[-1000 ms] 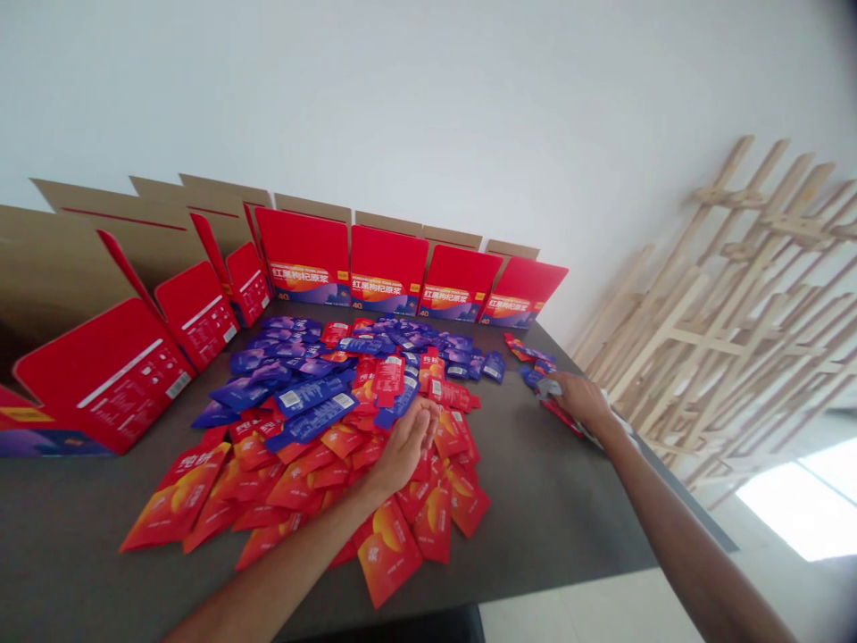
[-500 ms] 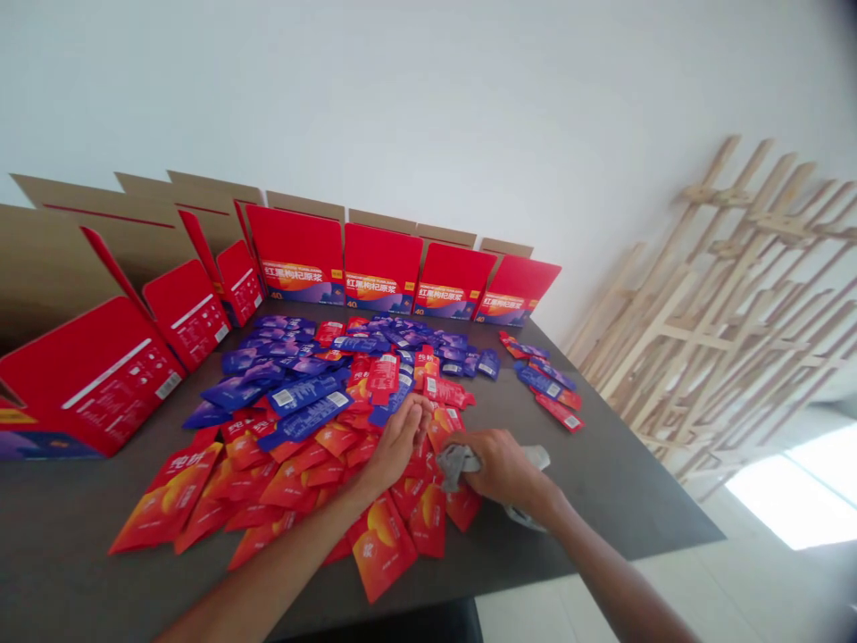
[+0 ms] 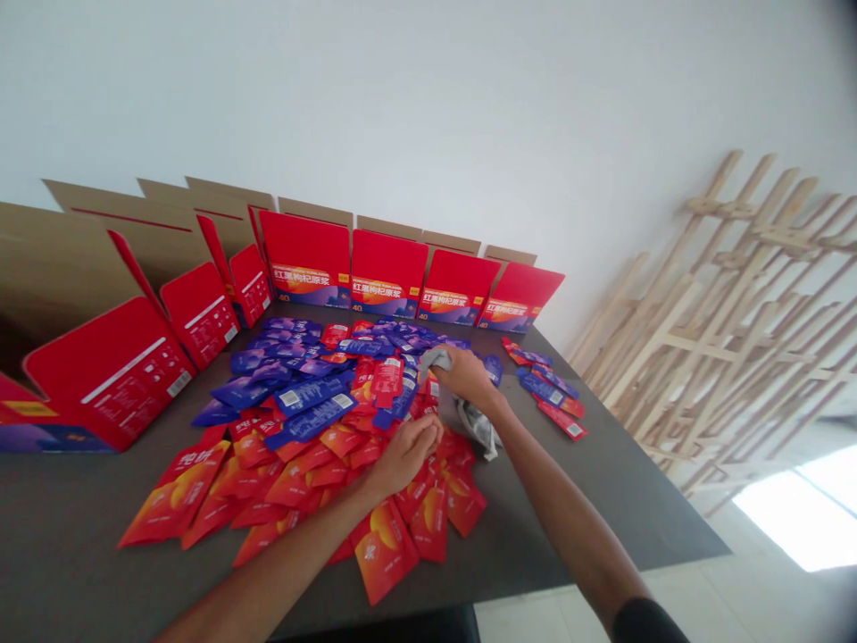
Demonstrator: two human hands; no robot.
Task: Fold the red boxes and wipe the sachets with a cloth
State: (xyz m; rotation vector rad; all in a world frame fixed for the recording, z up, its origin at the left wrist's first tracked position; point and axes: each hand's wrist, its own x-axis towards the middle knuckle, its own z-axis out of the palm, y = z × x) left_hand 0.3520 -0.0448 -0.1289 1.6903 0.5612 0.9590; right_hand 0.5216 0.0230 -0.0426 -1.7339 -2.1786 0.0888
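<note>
A wide heap of red sachets [image 3: 287,487] and blue sachets [image 3: 301,393] covers the dark table [image 3: 589,500]. My left hand [image 3: 405,451] rests on the red sachets near the heap's middle, fingers curled loosely together with nothing clearly held. My right hand [image 3: 465,375] reaches over the far part of the heap and is closed on a grey cloth [image 3: 478,424], which hangs down below the wrist. A small separate group of sachets [image 3: 545,388] lies to the right of that hand.
Open red cartons [image 3: 388,272] with raised cardboard flaps stand in a row along the table's back and left edges. Wooden frames [image 3: 729,321] lean against the wall at the right. The table's near edge runs below the heap.
My right hand picked up the grey cloth at the right side of the table, carried it left past my left hand, then forward over the far sachets. My left hand stayed on the heap.
</note>
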